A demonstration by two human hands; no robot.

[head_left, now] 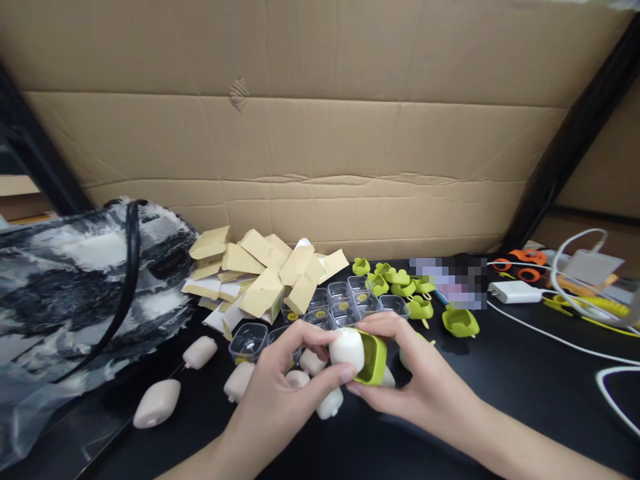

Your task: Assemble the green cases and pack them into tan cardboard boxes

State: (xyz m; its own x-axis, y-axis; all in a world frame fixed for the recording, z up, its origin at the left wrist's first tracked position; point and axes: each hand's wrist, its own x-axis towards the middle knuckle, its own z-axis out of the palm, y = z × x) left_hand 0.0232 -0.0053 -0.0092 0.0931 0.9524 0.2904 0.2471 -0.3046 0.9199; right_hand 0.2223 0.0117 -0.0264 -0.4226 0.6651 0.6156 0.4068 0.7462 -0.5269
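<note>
Both my hands meet low in the middle of the black table [500, 373]. My left hand [280, 393] pinches a white rounded piece [347, 348] between thumb and fingers. My right hand [415, 380] grips a lime-green shell [374, 359], and the white piece sits against its open side. More white pieces [156, 403] lie loose under and left of my hands. Small clear square cups [249, 339] stand just behind my fingers.
A heap of tan folded cartons [260, 273] lies behind the cups. Green shells [460, 321] are scattered to the right. A black-and-white bag [75, 293] fills the left. A white charger [515, 291], cables and orange rings [527, 256] lie far right. A cardboard wall [320, 133] stands behind.
</note>
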